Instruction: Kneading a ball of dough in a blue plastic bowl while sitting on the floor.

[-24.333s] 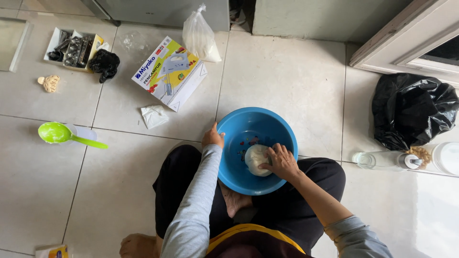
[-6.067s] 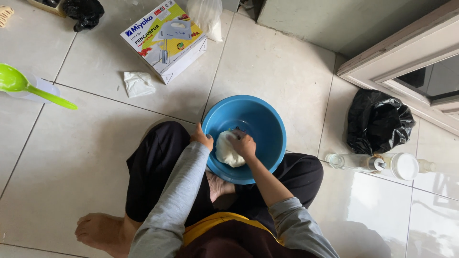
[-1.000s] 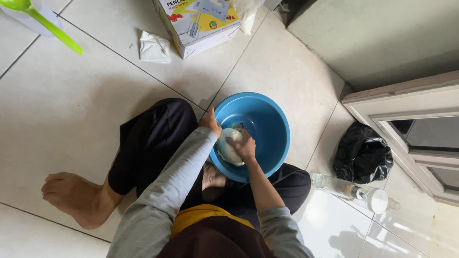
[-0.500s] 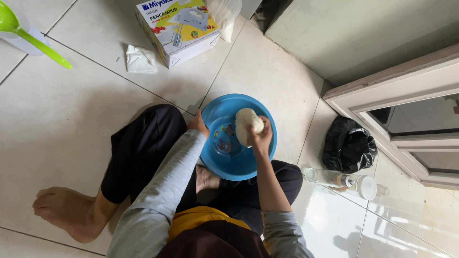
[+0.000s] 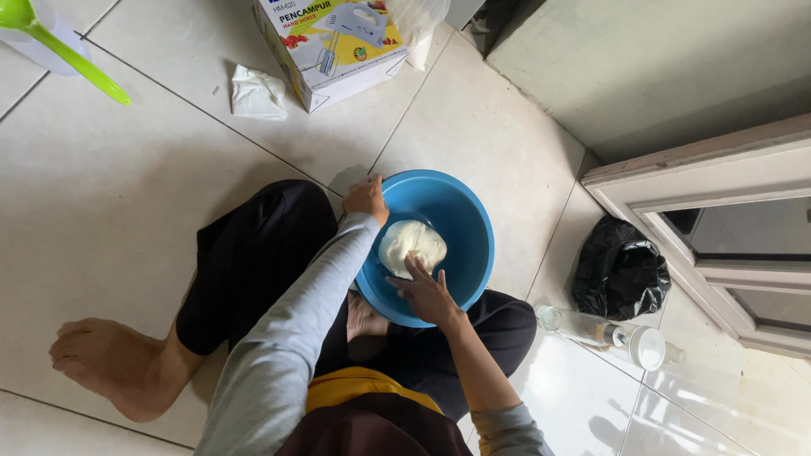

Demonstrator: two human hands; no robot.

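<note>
A round, smooth blue plastic bowl (image 5: 439,241) sits on the glossy pale tiled floor (image 5: 127,194) between the seated person's folded legs. Inside it lies a soft, lumpy ball of white dough (image 5: 411,247), matte and slightly uneven, resting against the left inner wall. The left hand (image 5: 367,198) curls over the far-left rim of the bowl, gripping it. The right hand (image 5: 425,294) lies with fingers spread over the near rim, its fingertips touching the near edge of the dough without closing round it. Far from the bowl stands a printed cardboard box (image 5: 329,46) with a crumpled white tissue (image 5: 258,91) beside it. To the right lie a crinkled black plastic bag (image 5: 621,274) and a clear bottle (image 5: 604,331) on its side.
</note>
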